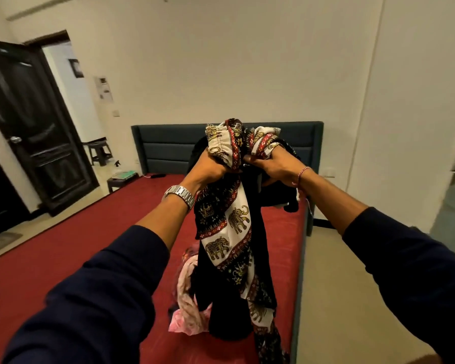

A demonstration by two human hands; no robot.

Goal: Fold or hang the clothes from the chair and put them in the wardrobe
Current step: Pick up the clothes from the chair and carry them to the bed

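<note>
Home bedroom, bed (63,258) with red cover, padded headboard (168,143), dark panelled door (32,122), plain walls

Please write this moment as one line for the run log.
left hand: grips elephant-print garment | right hand: grips same | garment: raised above bed

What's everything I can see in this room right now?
elephant-print cloth: one, black, white and red, held up over the bed in both hands
pink garment: one, pink, crumpled on the bed below the cloth
dark clothes: a heap, black, on the bed behind the hands
bed: one, red cover, centre
headboard: one, dark teal, against the far wall
door: one, dark brown, open, left
stool: one, dark, beyond the doorway
low table: one, dark, left of the bed
watch: one, silver, left wrist
thread band: one, red, right wrist
left hand: grips the cloth's top
right hand: grips the cloth's top
</note>
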